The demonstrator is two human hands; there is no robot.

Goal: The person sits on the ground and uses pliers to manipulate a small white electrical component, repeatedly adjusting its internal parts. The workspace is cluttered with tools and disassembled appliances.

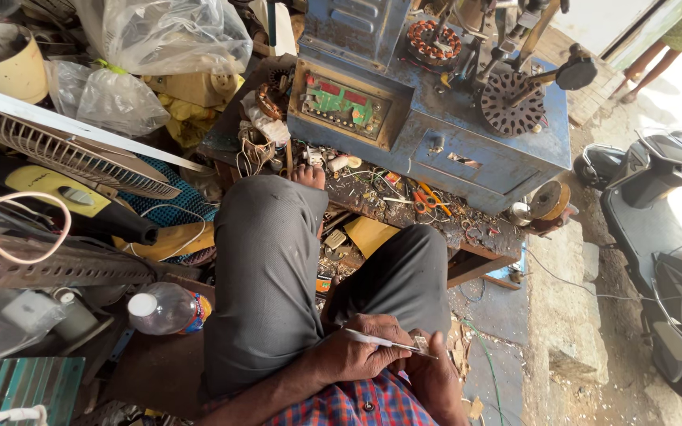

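— What's closest to the camera?

— A thin white strip (380,341), long and flat, lying across the person's lap just above the checked shirt (357,402). The left hand (353,355) has its fingers curled shut around the strip's near end, knuckles up. The right hand (436,375) meets the far tip, fingers pinched closed on that end and on something small there (too small to tell what).

— And the arms?

— The left forearm comes in from the bottom edge, angled up toward the knee. Both hands rest against the grey trousers (278,276), one leg drawn up, the bare foot (309,175) propped on the edge of the table (467,237).

— What's around?

— A clear plastic bottle (163,308) with a white cap lies left of the leg. On the cluttered table sit orange-handled cutters (428,199) among wire scraps. Behind them stands a blue winding machine (436,118) with a copper-wound stator (433,41) and a dark slotted disc (511,102) on top. Far left, a fan grille (65,150) and plastic bags (167,35); far right, a parked scooter (665,237).
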